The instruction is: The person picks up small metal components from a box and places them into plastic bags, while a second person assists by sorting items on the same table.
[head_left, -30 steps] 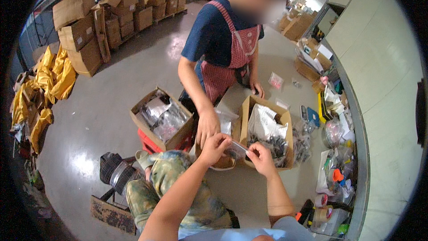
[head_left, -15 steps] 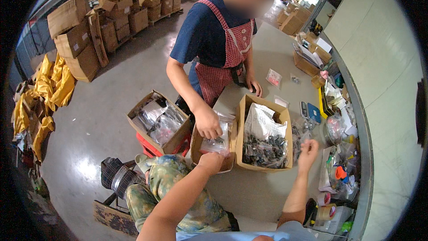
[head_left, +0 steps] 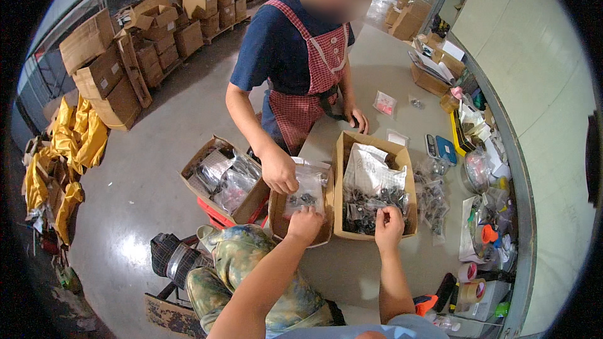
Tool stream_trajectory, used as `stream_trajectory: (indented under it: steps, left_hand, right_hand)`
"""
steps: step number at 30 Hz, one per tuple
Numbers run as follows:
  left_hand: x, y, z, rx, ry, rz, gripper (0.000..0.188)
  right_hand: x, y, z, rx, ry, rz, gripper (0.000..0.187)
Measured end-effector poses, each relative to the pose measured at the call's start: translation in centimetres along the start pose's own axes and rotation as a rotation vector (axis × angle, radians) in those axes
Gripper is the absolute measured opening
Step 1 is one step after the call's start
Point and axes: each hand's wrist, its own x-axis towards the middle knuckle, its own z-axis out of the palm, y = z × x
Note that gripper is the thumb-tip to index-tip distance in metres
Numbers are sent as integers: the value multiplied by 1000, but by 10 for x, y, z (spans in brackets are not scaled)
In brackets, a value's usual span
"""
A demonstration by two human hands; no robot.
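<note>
My left hand (head_left: 305,226) pinches the lower edge of a clear plastic bag (head_left: 309,183) with small dark parts in it, above a low cardboard box (head_left: 277,216). The co-worker's hand (head_left: 280,171) touches the same bag from the far left side. My right hand (head_left: 389,228) has its fingertips pressed together at the near right part of a taller cardboard box (head_left: 340,179). That box holds many small bags of black parts (head_left: 361,212) and a crumpled white bag (head_left: 370,166). What my right fingertips hold is too small to make out.
Left of the low box, another carton (head_left: 207,144) of bagged parts rests on a red stool (head_left: 213,208). Small bags (head_left: 432,204) lie right of the tall box, near a blue scale (head_left: 445,149). Tape rolls (head_left: 470,292) and clutter line the table's right edge. A co-worker (head_left: 301,56) stands opposite.
My right hand has moved left from the bags on the table to the tall box. The clear bag now stands more upright between my left hand and the co-worker's hand.
</note>
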Motion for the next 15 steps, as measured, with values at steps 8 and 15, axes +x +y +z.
stream_trajectory:
  steps: [8, 15]
  left_hand:
    - [-3, -3, -24, -292, 193, -180, 8]
    - [-1, -13, -18, -577, 494, -200, 9]
  right_hand:
    - [0, 3, 2, -119, 24, -106, 13]
    - [0, 1, 0, -106, -4, -56, 13]
